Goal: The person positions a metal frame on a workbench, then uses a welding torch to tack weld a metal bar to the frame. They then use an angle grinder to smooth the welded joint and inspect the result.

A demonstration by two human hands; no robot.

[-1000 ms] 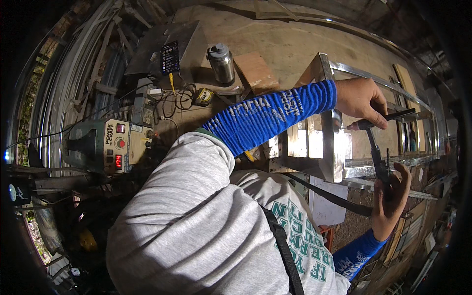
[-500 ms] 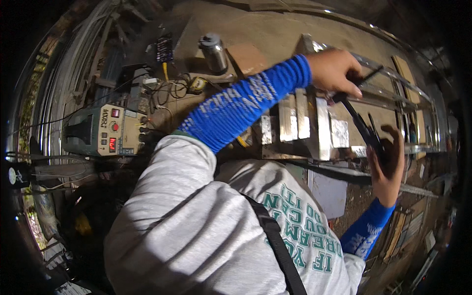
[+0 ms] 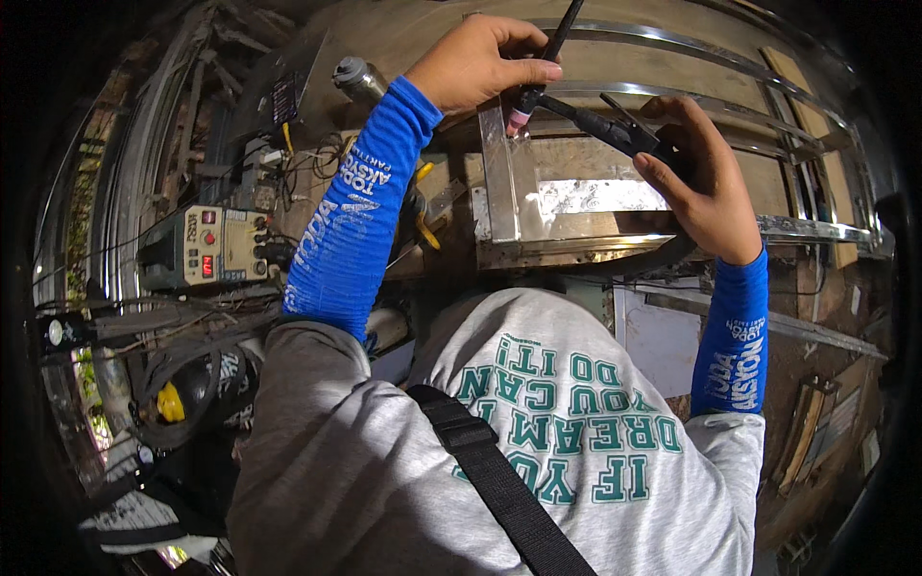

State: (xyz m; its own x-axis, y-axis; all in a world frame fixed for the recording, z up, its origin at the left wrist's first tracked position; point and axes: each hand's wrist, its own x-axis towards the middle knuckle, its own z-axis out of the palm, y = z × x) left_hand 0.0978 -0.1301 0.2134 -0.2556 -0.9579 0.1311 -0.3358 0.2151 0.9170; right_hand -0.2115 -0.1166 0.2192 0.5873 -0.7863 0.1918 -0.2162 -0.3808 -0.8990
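A black TIG welding torch [image 3: 591,123] is held between my hands over the corner of a shiny metal frame [image 3: 499,182]. My right hand [image 3: 709,187] is closed around its handle, with the palm side of the grip partly hidden. The fingers of my left hand [image 3: 480,65] pinch the torch's long black back cap [image 3: 565,31] just above the head. Below the head, the pink cup [image 3: 518,121] points down near the frame's upright bar. Whether the tip touches the metal I cannot tell.
At the left stands a welding machine [image 3: 219,245] with a lit red display. A metal tumbler [image 3: 357,80] is beyond my left forearm, and a yellow-handled tool [image 3: 426,230] lies beside it. Long metal rails [image 3: 807,230] extend right. Coiled cables and a yellow fitting [image 3: 170,403] are lower left.
The torch and both hands have shifted left in the view, with the torch's cup now over the frame's corner. My right hand has come up closer to my left. The view has also turned.
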